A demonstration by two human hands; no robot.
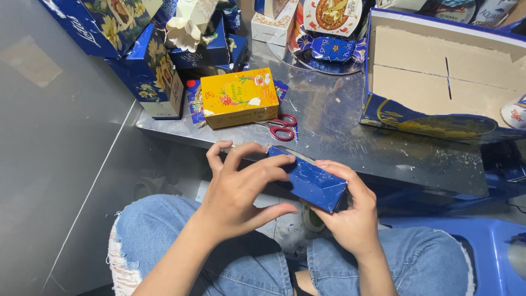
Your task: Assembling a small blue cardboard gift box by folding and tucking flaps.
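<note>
Above the knees in torn jeans (164,241), both hands hold a small blue box (313,183) just in front of the metal table (350,137). The left hand (241,189) closes around its near end, with the fingers laid over the top and the thumb under it. The right hand (350,211) cups the box from below and from the far side, so the box sits tilted between the two palms. It seems the step is folding or pressing the box into shape; the next move, I think, needs a firm pinch at the open end while the other hand keeps the body steady. On the table lie a yellow box (239,97) and red scissors (282,127) just beside it, and an open blue tray (438,93) stands further right.
</note>
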